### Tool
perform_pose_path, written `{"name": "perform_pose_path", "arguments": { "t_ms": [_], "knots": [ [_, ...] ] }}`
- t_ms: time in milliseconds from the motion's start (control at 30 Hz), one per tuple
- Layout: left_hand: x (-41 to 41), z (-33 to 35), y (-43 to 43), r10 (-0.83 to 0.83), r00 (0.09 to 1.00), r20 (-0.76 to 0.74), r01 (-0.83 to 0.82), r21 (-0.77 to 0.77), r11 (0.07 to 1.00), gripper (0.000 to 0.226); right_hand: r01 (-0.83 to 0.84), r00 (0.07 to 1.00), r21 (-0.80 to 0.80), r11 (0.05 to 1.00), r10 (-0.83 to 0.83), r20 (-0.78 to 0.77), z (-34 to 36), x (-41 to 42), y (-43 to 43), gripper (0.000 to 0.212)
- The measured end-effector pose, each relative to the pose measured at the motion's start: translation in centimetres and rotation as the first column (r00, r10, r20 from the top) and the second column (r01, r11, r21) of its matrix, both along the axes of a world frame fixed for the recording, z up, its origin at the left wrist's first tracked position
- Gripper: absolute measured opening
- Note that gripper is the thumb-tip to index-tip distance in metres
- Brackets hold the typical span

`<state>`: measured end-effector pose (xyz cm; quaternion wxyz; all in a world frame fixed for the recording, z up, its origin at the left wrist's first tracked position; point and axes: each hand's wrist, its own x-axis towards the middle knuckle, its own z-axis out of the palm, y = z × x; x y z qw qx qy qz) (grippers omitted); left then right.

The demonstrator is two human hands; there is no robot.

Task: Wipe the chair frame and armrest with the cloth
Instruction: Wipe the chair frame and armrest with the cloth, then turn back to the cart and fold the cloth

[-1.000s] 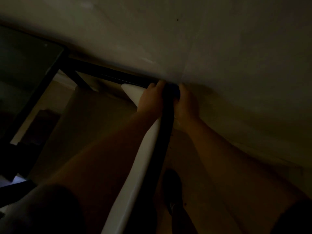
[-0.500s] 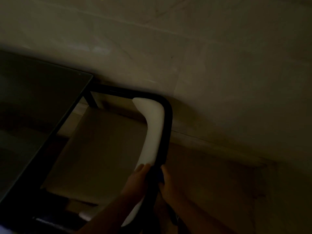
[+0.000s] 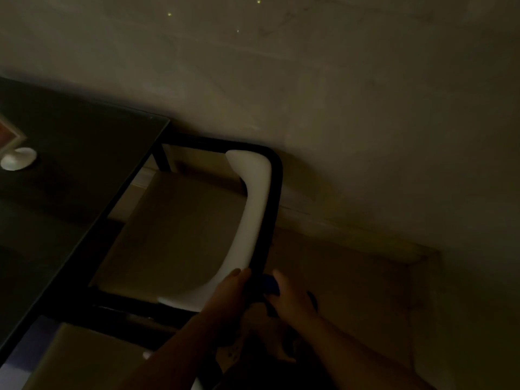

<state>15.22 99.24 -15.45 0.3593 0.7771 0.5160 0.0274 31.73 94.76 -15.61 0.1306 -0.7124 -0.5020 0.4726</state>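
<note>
A curved black chair frame edging a smooth white armrest is gripped at 6 o'clock by the left hand; the right hand fingers are closed on a blue cloth.

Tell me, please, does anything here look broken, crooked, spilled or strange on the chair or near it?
Nothing stands out. The white armrest sits evenly inside the black frame, and both hands grip the frame low down. The picture is very dim, so small stains or scratches cannot be judged.

Dim light falling over a pale marbled wall, a beige tiled floor and a dark glass-topped counter at left.
</note>
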Motion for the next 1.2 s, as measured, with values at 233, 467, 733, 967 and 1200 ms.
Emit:
{"name": "perform_pose_path", "arguments": {
  "t_ms": [233,467,733,967,1200],
  "knots": [
    [5.1,5.6,-1.7,-0.081,0.989,0.125,0.069,0.101,0.992,0.027,0.076,0.997,0.119,0.99,-0.077,0.004,4.2,6.2,-2.8,0.056],
    [16.1,8.0,-6.8,-0.348,0.929,0.123,0.33,0.146,0.933,0.011,0.282,0.959,0.157,0.947,-0.28,-0.035,6.7,16.1,-12.4,0.063],
    [31.2,7.9,-23.9,-0.753,0.654,0.071,0.756,-0.098,0.647,0.06,0.832,0.555,0.062,0.552,-0.829,-0.061,6.6,23.0,-36.7,0.069],
    [37.2,10.2,-38.4,-0.995,0.025,0.1,0.999,-0.022,0.023,0.055,0.966,0.061,0.249,0.071,-0.997,0.049,8.6,16.5,-54.1,0.028],
    [33.7,13.3,-50.4,-0.798,-0.578,0.17,0.815,0.168,-0.554,0.009,0.843,-0.457,0.364,-0.396,-0.884,0.096,11.5,2.4,-61.0,0.013]
  ]
}}
